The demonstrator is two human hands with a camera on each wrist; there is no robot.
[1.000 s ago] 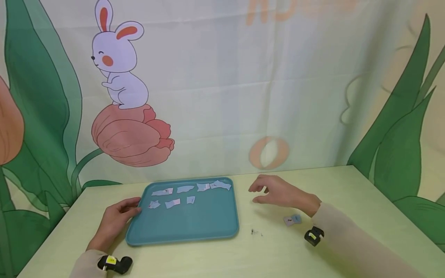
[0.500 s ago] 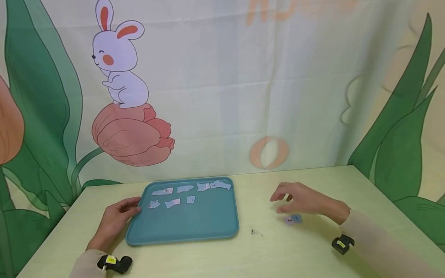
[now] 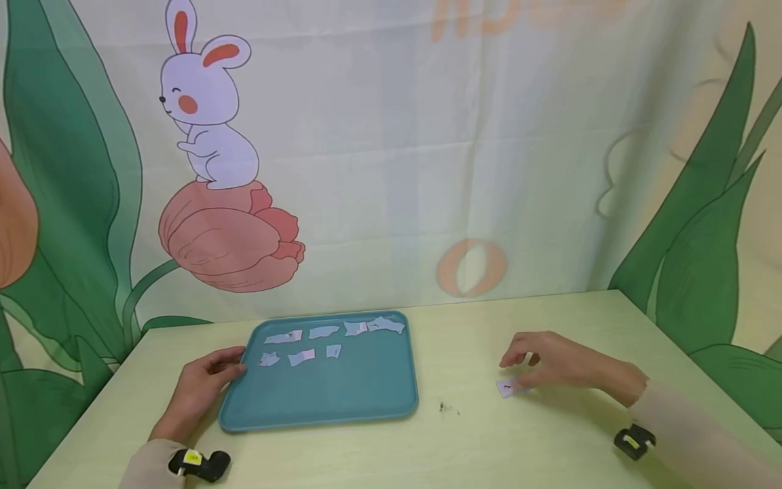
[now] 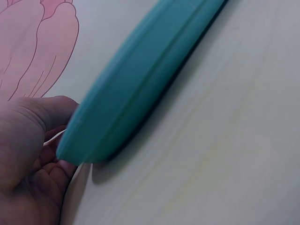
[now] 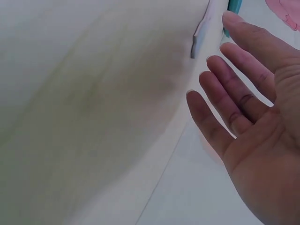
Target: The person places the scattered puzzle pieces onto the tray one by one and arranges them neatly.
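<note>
At the left edge of the teal tray, my left hand holds the rim, thumb and fingers close around it. The left wrist view shows those fingers partly curled beside the tray corner. Torn paper scraps lie in two rows inside the tray, among them a small one and a long one. My right hand hovers over a paper scrap on the table, partly covering it. In the right wrist view, this hand has loosely spread fingers and holds nothing; the scrap lies beyond them.
A pale yellow table carries everything. Small dark marks show on it between tray and scrap. Behind the table's far edge hangs a cloth backdrop printed with a rabbit and plants. Each wrist wears a black camera.
My right hand has moved right and toward me, from beside the tray to above the loose scrap, now partly covering it. My left hand has stayed at the tray's edge.
</note>
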